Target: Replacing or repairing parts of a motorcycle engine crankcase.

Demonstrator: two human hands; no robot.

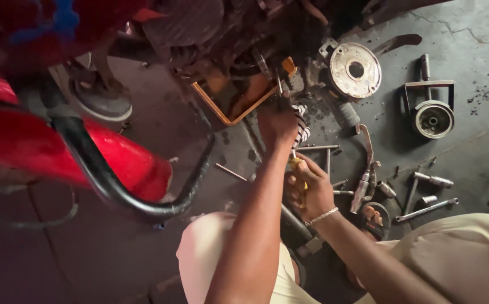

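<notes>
A person crouches on a grey concrete floor (469, 50) beside a red motorcycle (25, 141). The left hand (278, 121) reaches up against the motorcycle's dark engine underside (227, 34), gripping a black-and-white striped cloth (301, 128). Just below it, the right hand (307, 191), wearing a silver bracelet (321, 216), is closed around a yellow-handled screwdriver (296, 164) pointing upward. A round metal cover plate (355, 70) and loose bolts (317, 148) lie nearby.
</notes>
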